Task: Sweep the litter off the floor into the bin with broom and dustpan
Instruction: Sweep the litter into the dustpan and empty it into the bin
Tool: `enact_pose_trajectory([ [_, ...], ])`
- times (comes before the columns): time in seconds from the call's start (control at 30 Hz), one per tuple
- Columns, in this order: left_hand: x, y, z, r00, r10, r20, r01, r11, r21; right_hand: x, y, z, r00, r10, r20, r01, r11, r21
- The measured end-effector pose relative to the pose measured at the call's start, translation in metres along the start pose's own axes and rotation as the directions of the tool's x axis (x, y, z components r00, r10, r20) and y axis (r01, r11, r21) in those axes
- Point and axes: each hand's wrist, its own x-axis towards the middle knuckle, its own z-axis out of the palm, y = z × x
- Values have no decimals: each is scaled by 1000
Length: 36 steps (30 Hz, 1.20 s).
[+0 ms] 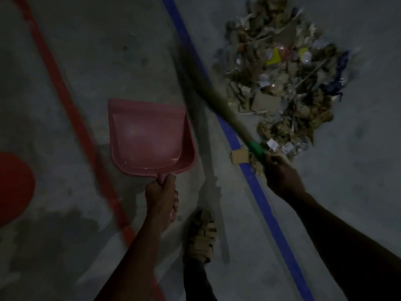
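Observation:
My left hand [161,195] grips the handle of a pink dustpan [149,137], which is held out over the grey floor with its mouth pointing away from me. The pan holds nothing. My right hand [280,172] grips a broom [217,94] just below its green band; the blurred bristle end stretches up and left across the blue line. A big heap of litter [282,72], made of dry leaves, cardboard scraps, wrappers and plastic bits, lies on the floor right of the broom, apart from the dustpan.
A blue floor line [260,198] runs diagonally between dustpan and litter. A red line [71,109] crosses the left side, and a red painted patch [13,187] sits at the left edge. My sandalled foot [202,235] stands between my arms. A cardboard scrap [238,156] lies on the blue line.

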Motion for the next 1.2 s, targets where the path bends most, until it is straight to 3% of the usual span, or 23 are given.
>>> enact_pose_trajectory([
  [0.1,-2,7,27,1000,4,25,-6,998,63,-12,17,2,993,92,79,-89,995,-38],
  [0.3,-5,8,64,997,19,71,-31,985,168,-40,34,-1,918,346,-193,-354,935,-9],
  [0.47,-11,5,74,992,26,123,-58,963,262,-88,37,16,922,329,-202,-315,944,102],
  [0.57,-15,7,71,992,24,127,-63,949,310,-126,28,33,929,334,-157,-307,936,175],
  [0.67,-20,10,63,987,42,157,-99,921,377,-161,16,55,915,403,0,-397,903,163],
  [0.77,-22,10,51,981,62,184,-135,897,420,-187,5,72,825,562,49,-562,811,164],
  [0.9,-17,4,34,975,90,204,-175,879,444,-179,-5,66,707,706,-42,-697,705,132],
  [1.03,-16,-4,24,973,81,216,-176,865,470,-160,-8,53,658,723,-211,-708,690,151],
  [1.2,-25,-14,18,971,46,233,-159,854,495,-170,-25,58,626,711,-320,-685,697,210],
])
